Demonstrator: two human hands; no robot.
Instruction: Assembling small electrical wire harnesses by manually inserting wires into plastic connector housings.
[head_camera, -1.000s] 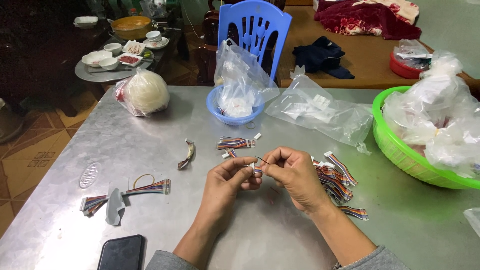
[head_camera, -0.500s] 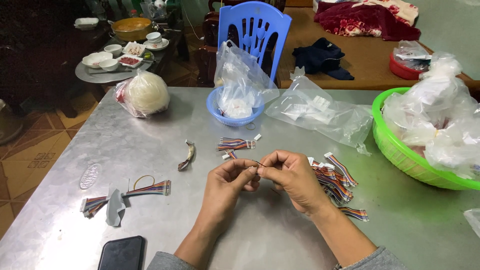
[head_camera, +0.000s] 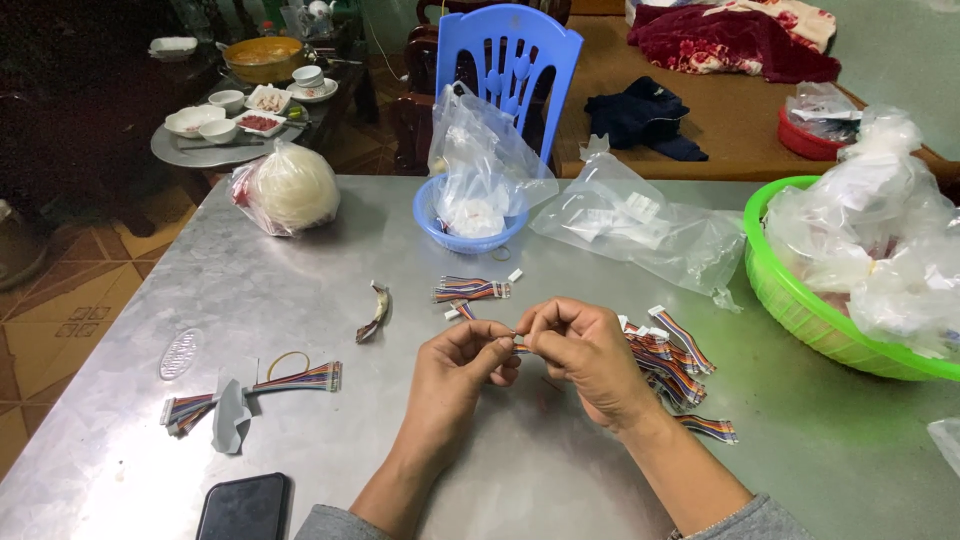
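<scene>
Multicoloured ribbon cable (head_camera: 517, 346), thin and flat, pinched between fingertips of left hand (head_camera: 462, 368) and right hand (head_camera: 585, 355) above dull metal table (head_camera: 300, 290); loose heap of similar cables (head_camera: 665, 360) just beside right hand

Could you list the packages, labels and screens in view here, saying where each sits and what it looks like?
Phone: near table edge, left of the left hand; flat black rectangle, dark screen.
Clear plastic bag: far side beyond the right hand; crumpled, small white parts inside.
Bag in blue bowl: table's far middle; clear, upright.
Round white bundle: far left; wrapped in clear plastic.
Bags in green basket: right edge; clear, heaped.
Oval label: on tabletop, left; pale.
</scene>
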